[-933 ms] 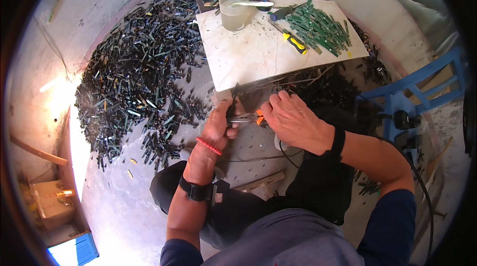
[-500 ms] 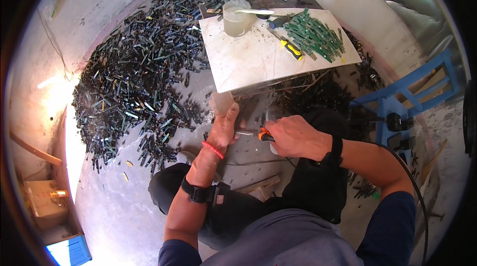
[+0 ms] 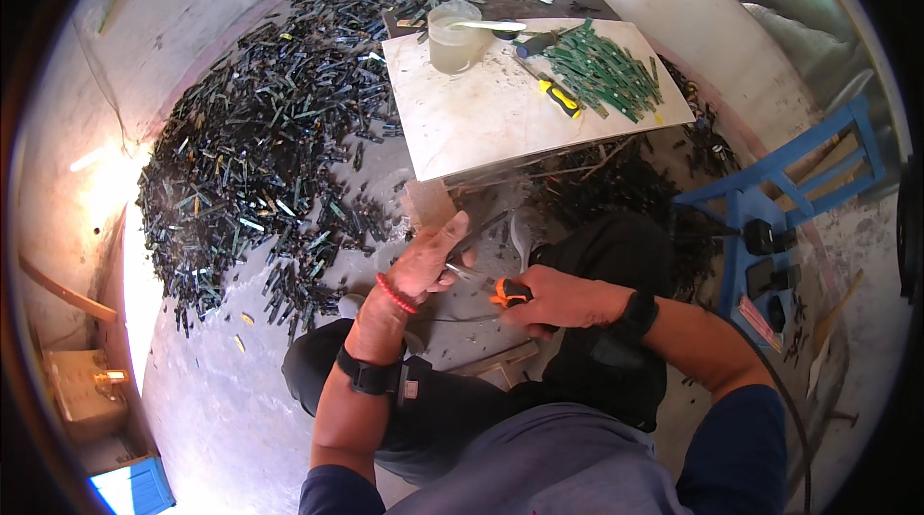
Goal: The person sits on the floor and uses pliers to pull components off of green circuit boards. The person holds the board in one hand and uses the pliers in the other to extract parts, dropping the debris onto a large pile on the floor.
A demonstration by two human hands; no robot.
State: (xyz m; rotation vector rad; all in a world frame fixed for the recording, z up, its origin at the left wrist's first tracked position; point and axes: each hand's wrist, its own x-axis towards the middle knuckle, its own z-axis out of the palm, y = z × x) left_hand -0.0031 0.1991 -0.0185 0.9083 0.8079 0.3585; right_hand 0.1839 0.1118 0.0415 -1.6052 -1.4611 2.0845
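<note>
A thin dark strip slants up and to the right out of my left hand, which is closed around it with the thumb on top. My right hand grips the handle of a tool that looks like pliers, orange and black with a metal front end. That metal end reaches to the fingers of my left hand, close to the strip's lower end. Whether it bites on the strip is hidden by those fingers. Both hands are low over my lap, just this side of the table.
A pale tabletop ahead carries a cloudy plastic cup with a white-handled brush across it, a yellow-black screwdriver and a heap of green strips. A large pile of dark strips covers the floor at left. A blue chair stands right.
The dark strip has come into sight in my left hand, which has lowered slightly. My right hand has moved down a little, and the tool has tilted.
</note>
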